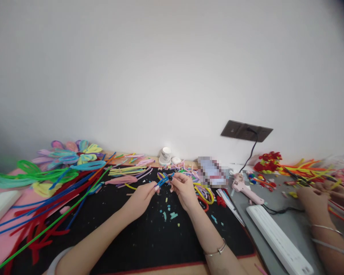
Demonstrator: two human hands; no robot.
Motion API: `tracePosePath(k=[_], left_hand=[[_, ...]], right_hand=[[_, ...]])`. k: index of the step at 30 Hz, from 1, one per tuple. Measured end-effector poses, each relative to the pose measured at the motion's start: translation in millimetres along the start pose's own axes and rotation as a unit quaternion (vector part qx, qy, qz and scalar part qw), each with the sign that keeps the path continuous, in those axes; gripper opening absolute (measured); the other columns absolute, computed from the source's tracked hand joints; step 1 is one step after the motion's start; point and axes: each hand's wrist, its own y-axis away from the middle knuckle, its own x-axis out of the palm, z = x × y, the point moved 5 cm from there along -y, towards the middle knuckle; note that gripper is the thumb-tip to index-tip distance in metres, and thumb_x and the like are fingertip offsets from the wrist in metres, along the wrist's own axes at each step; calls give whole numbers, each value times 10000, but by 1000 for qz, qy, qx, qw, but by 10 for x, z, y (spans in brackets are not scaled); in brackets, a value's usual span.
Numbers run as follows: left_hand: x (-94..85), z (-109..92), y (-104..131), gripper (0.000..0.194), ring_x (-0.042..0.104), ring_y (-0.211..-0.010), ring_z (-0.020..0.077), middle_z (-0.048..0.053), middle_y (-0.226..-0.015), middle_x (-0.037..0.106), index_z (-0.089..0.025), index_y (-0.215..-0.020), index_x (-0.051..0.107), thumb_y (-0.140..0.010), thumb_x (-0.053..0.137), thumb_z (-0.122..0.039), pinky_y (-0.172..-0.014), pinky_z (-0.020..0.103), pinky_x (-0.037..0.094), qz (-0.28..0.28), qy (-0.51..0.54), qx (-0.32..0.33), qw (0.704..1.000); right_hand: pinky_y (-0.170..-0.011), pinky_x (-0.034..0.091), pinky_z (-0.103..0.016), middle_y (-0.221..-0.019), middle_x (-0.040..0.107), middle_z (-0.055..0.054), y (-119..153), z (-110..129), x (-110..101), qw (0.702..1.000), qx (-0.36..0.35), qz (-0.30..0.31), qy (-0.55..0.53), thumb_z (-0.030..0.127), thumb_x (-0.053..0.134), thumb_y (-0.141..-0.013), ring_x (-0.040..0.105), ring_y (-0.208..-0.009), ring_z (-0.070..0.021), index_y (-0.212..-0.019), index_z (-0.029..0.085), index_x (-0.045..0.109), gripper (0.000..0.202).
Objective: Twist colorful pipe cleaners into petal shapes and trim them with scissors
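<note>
Over the black mat (pixel 132 236), my two hands meet at a short blue pipe cleaner (pixel 162 181), which looks doubled. My left hand (pixel 142 195) pinches its near end between thumb and fingers. On the other side, my right hand (pixel 184 189) has its fingertips closed at the far end, where a small black piece shows that I cannot make out. Small teal and yellow clippings (pixel 173 215) lie scattered on the mat below the hands. Just behind them are bent purple and yellow pipe cleaners (pixel 203 193).
Long red, blue and green pipe cleaners (pixel 57 198) spread at left, under pastel looped bundles (pixel 77 152). A white cup (pixel 165 154) stands by the wall. Rightward lie a phone (pixel 213 172), a pink glue gun (pixel 248 191) and a white power strip (pixel 279 238). Another person's hands (pixel 318 198) work at far right.
</note>
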Motion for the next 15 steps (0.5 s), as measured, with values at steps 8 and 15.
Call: tracePosePath(k=[8, 15], left_hand=[[-18, 40, -7, 295, 505, -648, 164, -6, -668, 529, -190, -724, 486, -900, 274, -297, -630, 258, 347, -6, -12, -4, 1000], [-2, 65, 1, 309, 426, -557, 142, -33, -591, 440, -185, -745, 502, -899, 274, -323, -554, 243, 297, -7, 4, -25, 1000]], right_hand=[[-415, 363, -177, -506, 562, 35, 8, 17, 39, 999, 7, 17, 43, 234, 672, -646, 456, -408, -65, -656, 152, 548, 149], [-435, 397, -182, -483, 550, 60, 31, -24, 96, 997, 20, 49, 64, 225, 632, -669, 461, -399, -72, -738, 177, 497, 160]])
